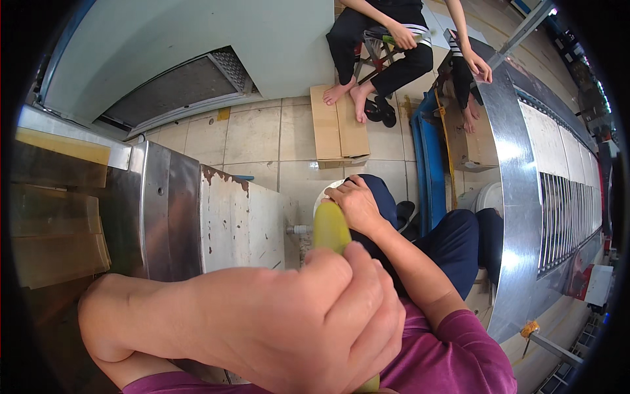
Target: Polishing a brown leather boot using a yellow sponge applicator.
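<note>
Close before the camera, my left hand (335, 315) is closed around a long, smooth, yellow-green thing (331, 226) with a rounded end. That end points away from me, and its other end shows below the fist; I cannot make out its kind. Farther off, my right hand (357, 203) lies by my dark-trousered knee (380, 194), fingers loosely bent and apart from the yellow-green thing. Its fingertips are beside a pale round thing (321, 197), mostly hidden behind the hand; contact is unclear.
Opposite sits a co-worker whose hand (401, 36) holds a slim green thing (388, 39), bare feet on flattened cardboard (338, 131). To my left stands a scuffed white panel (239, 220) beside metal casing (170, 210). At right runs a shiny metal-edged machine (518, 177) with slats.
</note>
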Demonstrator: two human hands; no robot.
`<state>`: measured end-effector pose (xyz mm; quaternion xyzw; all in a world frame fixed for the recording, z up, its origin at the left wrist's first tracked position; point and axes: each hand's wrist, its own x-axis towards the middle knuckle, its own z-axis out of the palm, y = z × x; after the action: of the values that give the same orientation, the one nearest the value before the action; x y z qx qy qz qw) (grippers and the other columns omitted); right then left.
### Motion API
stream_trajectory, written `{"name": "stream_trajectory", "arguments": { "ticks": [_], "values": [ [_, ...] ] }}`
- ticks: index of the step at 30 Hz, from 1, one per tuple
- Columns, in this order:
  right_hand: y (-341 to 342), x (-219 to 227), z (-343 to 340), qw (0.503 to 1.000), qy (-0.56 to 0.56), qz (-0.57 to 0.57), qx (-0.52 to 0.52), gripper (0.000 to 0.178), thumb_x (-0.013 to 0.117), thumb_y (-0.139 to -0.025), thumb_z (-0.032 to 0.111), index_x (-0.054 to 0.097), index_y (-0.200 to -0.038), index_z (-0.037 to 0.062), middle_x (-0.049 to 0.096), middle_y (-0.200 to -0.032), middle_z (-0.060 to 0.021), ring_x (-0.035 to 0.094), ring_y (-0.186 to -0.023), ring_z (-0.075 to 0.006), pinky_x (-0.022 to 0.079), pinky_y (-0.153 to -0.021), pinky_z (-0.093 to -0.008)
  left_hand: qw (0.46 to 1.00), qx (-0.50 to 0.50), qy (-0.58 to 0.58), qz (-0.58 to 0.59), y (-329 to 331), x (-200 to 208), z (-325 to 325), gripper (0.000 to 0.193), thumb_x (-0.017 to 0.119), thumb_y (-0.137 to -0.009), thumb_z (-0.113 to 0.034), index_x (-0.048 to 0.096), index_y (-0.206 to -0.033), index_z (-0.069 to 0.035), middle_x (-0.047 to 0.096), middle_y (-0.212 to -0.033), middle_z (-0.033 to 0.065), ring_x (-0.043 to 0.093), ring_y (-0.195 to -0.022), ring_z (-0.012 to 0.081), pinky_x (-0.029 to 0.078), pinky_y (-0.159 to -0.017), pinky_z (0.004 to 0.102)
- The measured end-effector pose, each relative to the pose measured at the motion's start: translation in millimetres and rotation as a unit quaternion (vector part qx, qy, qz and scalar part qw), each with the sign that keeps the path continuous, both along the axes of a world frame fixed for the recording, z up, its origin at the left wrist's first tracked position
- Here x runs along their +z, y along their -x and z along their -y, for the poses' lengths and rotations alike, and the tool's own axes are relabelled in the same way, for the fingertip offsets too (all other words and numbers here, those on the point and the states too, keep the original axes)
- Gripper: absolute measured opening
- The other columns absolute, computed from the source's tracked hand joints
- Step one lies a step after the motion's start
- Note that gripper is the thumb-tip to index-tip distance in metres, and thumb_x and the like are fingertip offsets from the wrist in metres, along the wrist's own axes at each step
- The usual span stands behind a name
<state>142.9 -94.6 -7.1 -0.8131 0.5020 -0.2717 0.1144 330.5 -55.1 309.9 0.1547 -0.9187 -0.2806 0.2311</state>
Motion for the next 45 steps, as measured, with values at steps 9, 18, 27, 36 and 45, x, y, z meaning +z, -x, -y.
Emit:
{"name": "stream_trajectory", "arguments": {
  "ticks": [9, 18, 27, 36, 45],
  "values": [
    [-0.6, -0.1, -1.4, 1.000, -0.009, -0.003, -0.003, 0.020, 0.071, -0.095, 0.028, 0.074, -0.098, 0.0091, 0.072, -0.081, -0.0094, 0.069, -0.085, -0.0288, 0.045, -0.102, -0.0433, 0.974, -0.055, 0.218, 0.032, 7.6, 27.7, 25.1, 0.029, 0.064, -0.087, -0.024, 0.072, -0.097, 0.002, 0.070, -0.095, 0.0149, 0.068, -0.092, 0.0290, 0.052, -0.070, 0.0317],
    [0.9, -0.1, -0.6, 1.000, -0.001, -0.006, -0.003, 0.019, 0.070, -0.096, 0.028, 0.074, -0.099, 0.0093, 0.072, -0.081, -0.0100, 0.070, -0.085, -0.0292, 0.045, -0.103, -0.0439, 0.995, -0.067, 0.065, 0.026, 7.1, 14.1, 15.5, 0.028, 0.064, -0.085, -0.023, 0.072, -0.096, 0.002, 0.070, -0.093, 0.0149, 0.068, -0.088, 0.0279, 0.050, -0.068, 0.0307],
    [-5.2, 5.2, -1.2, 0.997, -0.048, 0.053, -0.002, 0.022, 0.073, -0.094, 0.027, 0.077, -0.100, 0.0063, 0.074, -0.085, -0.0134, 0.071, -0.088, -0.0314, 0.046, -0.104, -0.0446, 0.888, -0.173, 0.417, 0.086, 6.9, 33.9, 38.0, 0.024, 0.064, -0.086, -0.020, 0.072, -0.092, 0.001, 0.071, -0.091, 0.0141, 0.067, -0.086, 0.0258, 0.051, -0.069, 0.0303],
    [1.0, -4.4, -1.2, 0.999, 0.016, 0.043, -0.029, 0.019, 0.071, -0.095, 0.026, 0.075, -0.099, 0.0072, 0.073, -0.082, -0.0136, 0.070, -0.085, -0.0321, 0.046, -0.102, -0.0439, 0.861, -0.201, 0.464, 0.056, 16.6, 22.9, 47.5, 0.027, 0.054, -0.092, -0.026, 0.072, -0.092, -0.005, 0.072, -0.094, 0.0090, 0.070, -0.103, 0.0220, 0.058, -0.090, 0.0386],
    [4.3, -4.7, -0.4, 0.999, -0.005, 0.042, -0.008, 0.019, 0.070, -0.095, 0.026, 0.074, -0.099, 0.0080, 0.073, -0.082, -0.0136, 0.069, -0.084, -0.0324, 0.046, -0.101, -0.0433, 0.990, -0.012, 0.143, -0.004, 23.1, 11.0, 18.5, 0.024, 0.063, -0.087, -0.020, 0.076, -0.084, 0.000, 0.076, -0.102, 0.0098, 0.067, -0.114, 0.0281, 0.049, -0.112, 0.0412]
  ]
}}
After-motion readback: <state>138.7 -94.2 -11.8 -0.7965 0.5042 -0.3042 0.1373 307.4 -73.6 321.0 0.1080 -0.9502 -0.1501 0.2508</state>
